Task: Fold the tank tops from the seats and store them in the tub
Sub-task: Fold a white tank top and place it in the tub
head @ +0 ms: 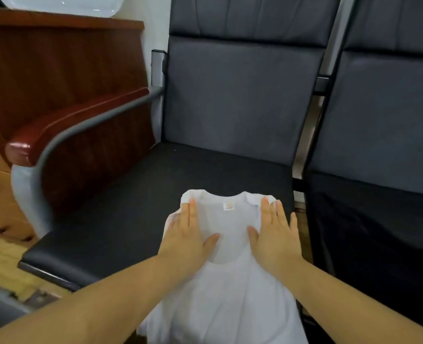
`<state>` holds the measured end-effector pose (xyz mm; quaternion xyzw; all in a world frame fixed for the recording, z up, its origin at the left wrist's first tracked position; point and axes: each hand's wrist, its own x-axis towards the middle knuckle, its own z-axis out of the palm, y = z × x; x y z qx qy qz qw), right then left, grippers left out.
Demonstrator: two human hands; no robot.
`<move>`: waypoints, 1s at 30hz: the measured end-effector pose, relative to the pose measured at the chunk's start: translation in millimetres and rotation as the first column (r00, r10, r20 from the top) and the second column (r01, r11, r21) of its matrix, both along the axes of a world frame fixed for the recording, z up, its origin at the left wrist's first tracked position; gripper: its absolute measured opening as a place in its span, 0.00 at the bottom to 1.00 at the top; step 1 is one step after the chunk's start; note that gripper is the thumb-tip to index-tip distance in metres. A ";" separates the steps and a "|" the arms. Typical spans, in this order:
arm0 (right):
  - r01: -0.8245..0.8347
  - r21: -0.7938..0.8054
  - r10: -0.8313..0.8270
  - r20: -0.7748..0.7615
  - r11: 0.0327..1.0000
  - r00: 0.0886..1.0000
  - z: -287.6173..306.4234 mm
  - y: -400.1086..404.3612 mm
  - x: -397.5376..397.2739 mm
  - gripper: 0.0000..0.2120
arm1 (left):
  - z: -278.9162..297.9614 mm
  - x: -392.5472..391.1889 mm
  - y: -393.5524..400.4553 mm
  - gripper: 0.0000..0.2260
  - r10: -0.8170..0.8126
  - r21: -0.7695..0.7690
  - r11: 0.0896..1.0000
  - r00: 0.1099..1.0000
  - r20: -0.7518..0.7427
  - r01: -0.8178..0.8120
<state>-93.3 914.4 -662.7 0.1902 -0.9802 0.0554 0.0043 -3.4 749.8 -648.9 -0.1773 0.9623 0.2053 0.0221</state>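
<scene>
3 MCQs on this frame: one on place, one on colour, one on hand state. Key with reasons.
1. Where does the tank top lie?
A. on the dark seat
B. on the floor
C. over the armrest

2. What colour is it?
A. white
B. red
C. black

3. How are the hands?
A. flat on the cloth
B. raised in fists
C. gripping the armrest

Key:
1 A, its top lies on the seat cushion.
2 A, the cloth is white.
3 A, left hand and right hand lie on it with fingers straight.
</scene>
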 end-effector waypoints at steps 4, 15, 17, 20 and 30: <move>-0.079 0.034 0.081 -0.073 0.996 0.994 -7.2 -6.7 -48.1 0.33 | -18.7 -37.2 -20.3 0.41 0.009 -0.122 0.992 1.000 0.001 -0.009; -0.125 -0.002 0.114 -0.400 0.992 0.909 -22.6 -39.6 -169.1 0.28 | -28.1 -156.9 -63.2 0.29 -0.020 -0.475 0.878 0.986 -0.164 -0.061; -0.143 -0.024 0.110 -0.512 0.989 0.852 -21.7 -43.3 -168.3 0.19 | -24.3 -161.1 -61.1 0.25 0.001 -0.475 0.873 0.975 -0.222 -0.109; -0.170 -0.087 0.133 -0.325 0.982 0.936 -15.4 -43.8 -163.0 0.09 | -20.8 -153.6 -57.8 0.17 0.032 -0.277 0.956 0.969 -0.244 -0.102; -0.073 -0.055 0.085 0.291 0.996 0.953 34.0 -12.2 -99.3 0.25 | 10.1 -89.0 -28.4 0.25 -0.006 -0.038 0.999 0.981 0.195 0.013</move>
